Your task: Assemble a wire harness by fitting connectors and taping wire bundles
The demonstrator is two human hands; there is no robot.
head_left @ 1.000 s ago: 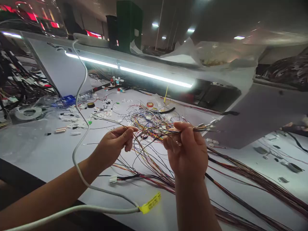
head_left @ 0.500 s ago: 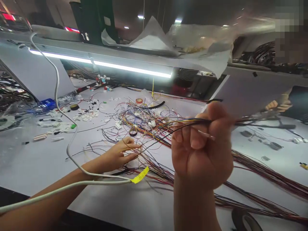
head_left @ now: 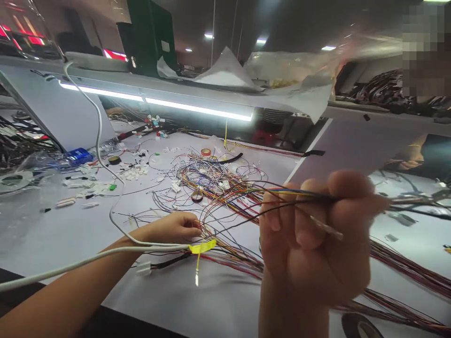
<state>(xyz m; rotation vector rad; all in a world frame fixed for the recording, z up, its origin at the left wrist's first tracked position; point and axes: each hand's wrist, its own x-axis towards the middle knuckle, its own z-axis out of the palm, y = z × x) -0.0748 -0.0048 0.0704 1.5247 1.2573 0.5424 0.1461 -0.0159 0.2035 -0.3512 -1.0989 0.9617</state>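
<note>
My right hand (head_left: 313,239) is raised close to the camera, thumb and forefinger pinched on a bundle of thin wires (head_left: 292,191) in blue, yellow, black and other colours. A short pale, shiny strip (head_left: 326,227) lies across its curled fingers; its kind is unclear. Lower and to the left, my left hand (head_left: 183,225) is closed on thin wires, its fingertips partly hidden. Beneath it passes a white cable (head_left: 158,246) bearing a yellow tag (head_left: 202,247). Behind the hands spreads a tangled heap of coloured wires (head_left: 200,173) with white connectors.
Loose connectors (head_left: 132,171) and a blue wrapped item (head_left: 79,156) lie at left. Tape rolls (head_left: 197,196) sit by the heap, another black roll (head_left: 361,325) at lower right. Long wire bundles (head_left: 408,267) run right. A lit tube (head_left: 197,108) hangs under the shelf. Another person's hand (head_left: 412,157) shows far right.
My right hand has moved right and slightly down in view, still pinching the wires. My left hand's fingers have closed in among the wires. A white connector and a yellow lead now show below the left hand.
</note>
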